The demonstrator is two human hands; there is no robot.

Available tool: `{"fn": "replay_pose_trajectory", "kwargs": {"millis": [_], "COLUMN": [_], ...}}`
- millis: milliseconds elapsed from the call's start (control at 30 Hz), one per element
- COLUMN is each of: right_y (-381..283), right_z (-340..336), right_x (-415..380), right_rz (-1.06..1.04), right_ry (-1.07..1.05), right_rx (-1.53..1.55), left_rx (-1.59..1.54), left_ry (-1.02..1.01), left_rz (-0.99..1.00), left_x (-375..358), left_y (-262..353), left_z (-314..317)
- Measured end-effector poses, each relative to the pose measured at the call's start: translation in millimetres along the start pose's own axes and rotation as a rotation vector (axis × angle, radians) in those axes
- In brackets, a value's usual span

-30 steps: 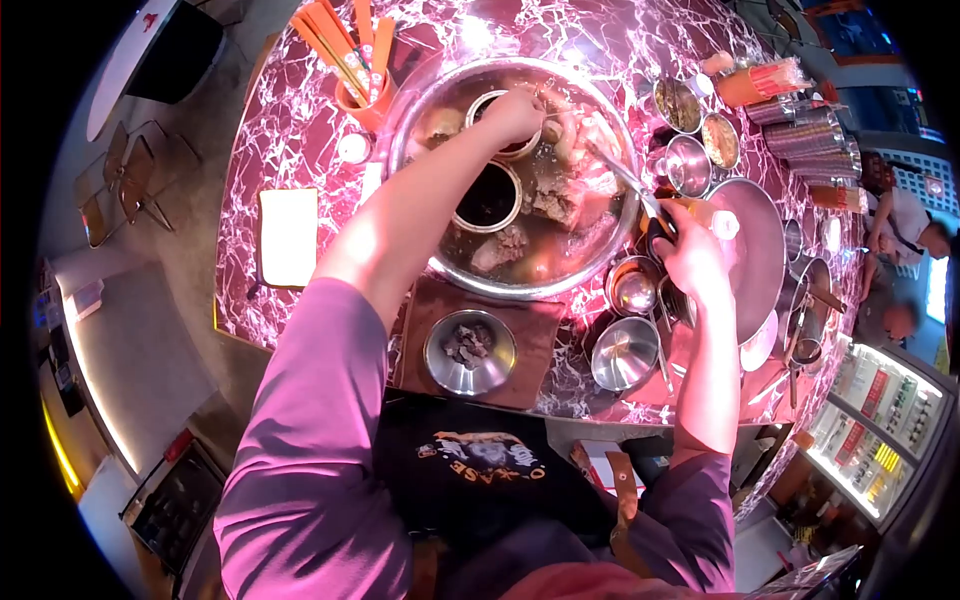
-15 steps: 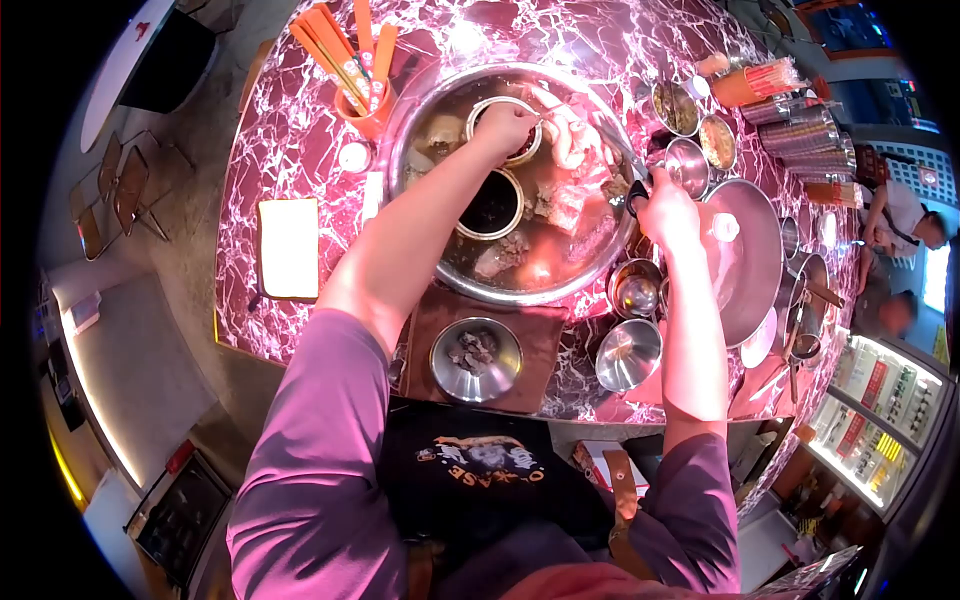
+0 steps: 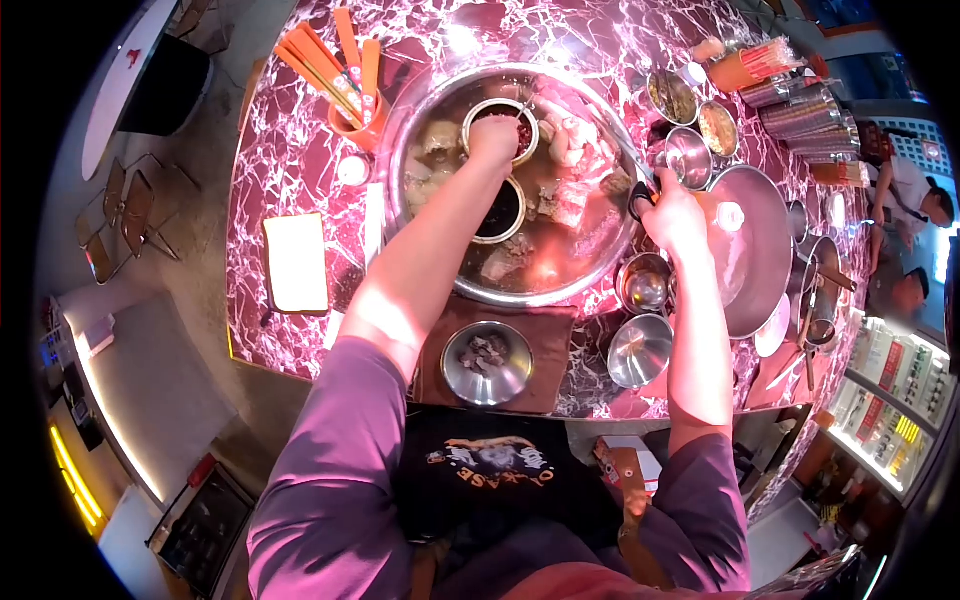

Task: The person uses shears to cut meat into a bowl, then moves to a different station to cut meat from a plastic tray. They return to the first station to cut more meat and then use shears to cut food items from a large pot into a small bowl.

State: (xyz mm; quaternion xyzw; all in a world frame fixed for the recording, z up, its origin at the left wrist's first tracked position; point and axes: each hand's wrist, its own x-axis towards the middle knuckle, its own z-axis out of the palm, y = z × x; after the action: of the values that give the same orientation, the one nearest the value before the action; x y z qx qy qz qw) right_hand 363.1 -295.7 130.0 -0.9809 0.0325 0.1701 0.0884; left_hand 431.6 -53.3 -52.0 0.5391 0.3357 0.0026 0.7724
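Observation:
A wide metal pot (image 3: pixel 520 298) of broth holds pale offal (image 3: pixel 572 140), chunks of meat (image 3: pixel 562 205) and two round inset cups. My left hand (image 3: pixel 495 140) is closed over the upper cup (image 3: pixel 470 120). A thin metallic piece shows by its fingers, but I cannot make out what it is. Below it sits the lower cup (image 3: pixel 500 212) of dark liquid, partly covered by my forearm. My right hand (image 3: pixel 678 215), at the pot's right rim, grips black-handled scissors (image 3: pixel 638 200); their blades point up and left over the rim.
Near me, a steel bowl (image 3: pixel 515 375) of cut meat pieces rests on a brown cloth (image 3: pixel 435 385). To the right stand small steel bowls (image 3: pixel 640 365), a large pan (image 3: pixel 770 250) and side dishes (image 3: pixel 717 130). A utensil cup (image 3: pixel 360 130) stands upper left. Another person (image 3: pixel 905 190) is at far right.
My left hand has moved slightly left and down, from the offal's edge to over the upper cup. My right hand keeps the scissors at the rim. The view has shifted a little.

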Motion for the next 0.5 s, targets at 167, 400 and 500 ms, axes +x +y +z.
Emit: {"fn": "replay_pose_trajectory", "kwargs": {"millis": [167,400,500], "right_y": [6,9,14], "right_z": [29,28,28], "right_x": [19,19,24], "right_rz": [-0.119,-0.057,-0.116], "right_ry": [0.085,0.026,0.008], "right_rx": [0.053,0.055,0.026], "left_rx": [-0.094,-0.135,-0.226], "left_ry": [0.090,0.242,0.237], "left_rz": [-0.072,-0.144,-0.168], "left_x": [-19,-4,-2], "left_y": [14,-1,-1], "left_z": [6,14,16]}}
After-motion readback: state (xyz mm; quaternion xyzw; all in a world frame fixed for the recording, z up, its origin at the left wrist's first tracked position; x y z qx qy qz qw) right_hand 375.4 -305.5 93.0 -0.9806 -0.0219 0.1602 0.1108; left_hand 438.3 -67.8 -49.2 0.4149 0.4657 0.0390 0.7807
